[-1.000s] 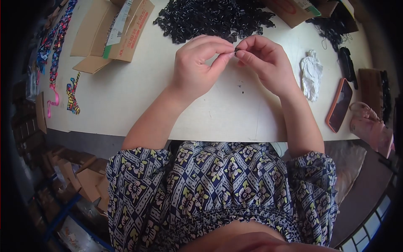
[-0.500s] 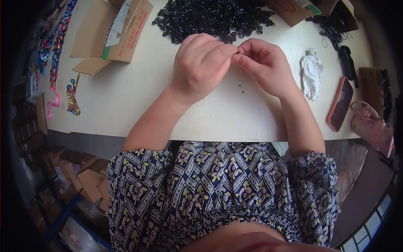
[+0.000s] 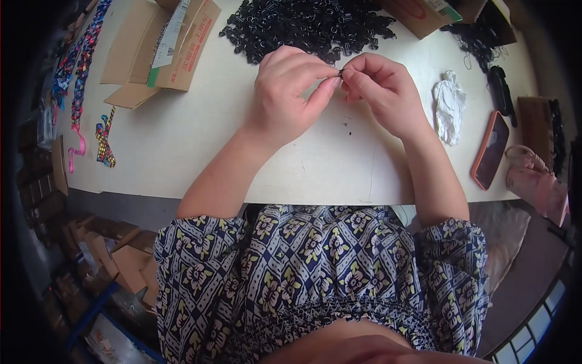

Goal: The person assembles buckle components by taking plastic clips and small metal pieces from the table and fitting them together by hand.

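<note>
A tiny black piece [image 3: 341,73] sits between the fingertips of both hands, which meet above the pale table. My left hand [image 3: 289,94] pinches its left side between thumb and forefinger. On its right side, my right hand [image 3: 383,91] is closed in a pinch, the other fingers curled. The exact shape of the piece is too small to make out. Just beyond the fingers lies a large heap of black buckles or clips [image 3: 303,27], some with shiny edges. Small dark specks [image 3: 348,128] lie on the table below the hands.
An open cardboard box [image 3: 160,48] stands at the left, near patterned straps [image 3: 104,142]. To the right are a crumpled white cloth [image 3: 449,109], an orange-edged phone [image 3: 490,150], a pink cup [image 3: 536,185] and a black object [image 3: 502,91]. Another box [image 3: 418,15] is at the back right.
My left fingers closed over the piece half a second ago, then parted to show a thumb-and-forefinger pinch again. My right hand has barely moved.
</note>
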Available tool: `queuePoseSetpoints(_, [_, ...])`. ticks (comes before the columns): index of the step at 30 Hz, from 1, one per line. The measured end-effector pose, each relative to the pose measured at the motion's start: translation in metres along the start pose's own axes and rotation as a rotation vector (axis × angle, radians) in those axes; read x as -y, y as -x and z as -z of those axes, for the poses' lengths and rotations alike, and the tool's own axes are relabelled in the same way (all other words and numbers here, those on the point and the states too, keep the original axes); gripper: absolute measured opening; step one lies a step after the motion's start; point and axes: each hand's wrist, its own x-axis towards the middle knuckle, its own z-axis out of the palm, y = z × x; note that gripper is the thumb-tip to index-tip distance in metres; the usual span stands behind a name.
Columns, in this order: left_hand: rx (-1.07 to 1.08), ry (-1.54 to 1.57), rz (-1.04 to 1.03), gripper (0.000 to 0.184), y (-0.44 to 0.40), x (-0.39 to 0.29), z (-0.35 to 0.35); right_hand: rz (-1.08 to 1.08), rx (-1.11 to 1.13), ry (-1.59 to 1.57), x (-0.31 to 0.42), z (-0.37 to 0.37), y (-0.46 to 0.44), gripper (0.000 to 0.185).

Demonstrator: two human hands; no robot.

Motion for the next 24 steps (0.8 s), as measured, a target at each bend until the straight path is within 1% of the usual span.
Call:
queuePoseSetpoints(2, [0.009,-0.012,0.014,0.012,-0.0005,-0.0032,0.0003,0.008,-0.003,0.006,-0.0002,-0.0007,-0.0001,0.015])
queuePoseSetpoints(7, [0.023,0.027,0.041,0.009,-0.0001,-0.0017,0.0005,0.023,0.001,0.04,0.0,-0.0009,-0.0002,0.015])
queuePoseSetpoints(17, [0.067,0.002,0.051,0.007,0.0004,-0.0012,0.0005,0.038,-0.005,0.072,-0.0005,-0.0009,-0.0004,0.015])
queuePoseSetpoints(24, [0.126,-0.041,0.069,0.007,0.0008,-0.0024,0.0016,0.05,-0.016,0.15,-0.0028,-0.0009,0.0001,0.016])
